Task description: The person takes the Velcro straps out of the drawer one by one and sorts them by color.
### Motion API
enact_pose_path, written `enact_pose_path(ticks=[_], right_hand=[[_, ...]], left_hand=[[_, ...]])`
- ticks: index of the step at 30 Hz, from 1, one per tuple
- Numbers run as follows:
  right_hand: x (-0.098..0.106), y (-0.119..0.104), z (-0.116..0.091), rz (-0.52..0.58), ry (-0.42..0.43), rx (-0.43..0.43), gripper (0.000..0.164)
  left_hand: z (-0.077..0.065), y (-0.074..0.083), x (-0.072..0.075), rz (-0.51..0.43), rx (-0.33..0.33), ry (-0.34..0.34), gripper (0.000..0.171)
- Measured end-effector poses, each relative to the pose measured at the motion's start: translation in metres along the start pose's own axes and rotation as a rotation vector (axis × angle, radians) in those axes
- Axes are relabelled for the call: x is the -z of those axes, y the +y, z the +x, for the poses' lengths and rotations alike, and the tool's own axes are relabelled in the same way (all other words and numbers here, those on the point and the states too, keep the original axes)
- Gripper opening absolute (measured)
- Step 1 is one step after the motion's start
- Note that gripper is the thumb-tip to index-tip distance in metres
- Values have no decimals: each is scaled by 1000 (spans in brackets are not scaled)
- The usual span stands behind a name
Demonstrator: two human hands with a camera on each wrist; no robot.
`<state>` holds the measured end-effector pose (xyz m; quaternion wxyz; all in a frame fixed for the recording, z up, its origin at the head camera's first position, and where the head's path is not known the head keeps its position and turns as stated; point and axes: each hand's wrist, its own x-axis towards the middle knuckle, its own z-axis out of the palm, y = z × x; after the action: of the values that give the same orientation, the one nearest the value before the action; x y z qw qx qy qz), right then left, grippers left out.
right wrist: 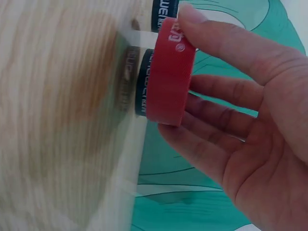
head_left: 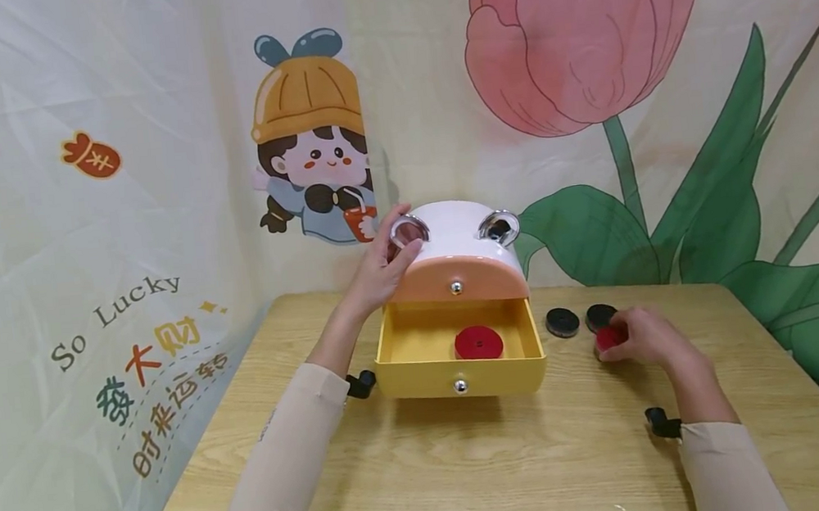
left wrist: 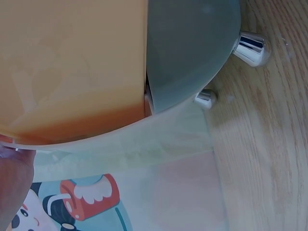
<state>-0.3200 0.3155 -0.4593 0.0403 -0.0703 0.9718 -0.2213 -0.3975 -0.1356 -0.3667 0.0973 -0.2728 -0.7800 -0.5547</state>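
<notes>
A white drawer box (head_left: 454,226) with two chrome-ringed eyes stands on the table. My left hand (head_left: 379,271) grips its upper left side, thumb and fingers around the left eye ring (head_left: 417,223). Part of that hand (left wrist: 13,185) shows at the left edge of the left wrist view. The lower yellow drawer (head_left: 421,378) is pulled out and holds a red roll of tape (head_left: 478,342). To its right, my right hand (head_left: 647,337) pinches another red roll of tape (right wrist: 168,77) between thumb and fingers, close beside a black roll (head_left: 599,317).
A second black roll (head_left: 562,322) lies between the drawer and the right hand. The upper orange drawer (head_left: 419,279) is closed, with a silver knob. Behind the wooden table (head_left: 387,488) hangs a printed cloth (head_left: 421,65).
</notes>
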Motion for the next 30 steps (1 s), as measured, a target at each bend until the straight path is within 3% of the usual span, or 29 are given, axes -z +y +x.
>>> enact_pose_path(ticks=[19,24,27,30], right_hand=[[-10,19,3,20,-14,-77,53],[-6,16,-2,12,-47,-91,60],[2,8,-5,11,-11,-81,66],[12,-10,-7,27,84,-37,69]], left_hand=[[0,-4,0,23,-12,6,60],[-1,-4,-1,20,-5,3,60],[-1,-4,-1,9,-2,4,60],[-1,-2,0,1,-5,4,60]])
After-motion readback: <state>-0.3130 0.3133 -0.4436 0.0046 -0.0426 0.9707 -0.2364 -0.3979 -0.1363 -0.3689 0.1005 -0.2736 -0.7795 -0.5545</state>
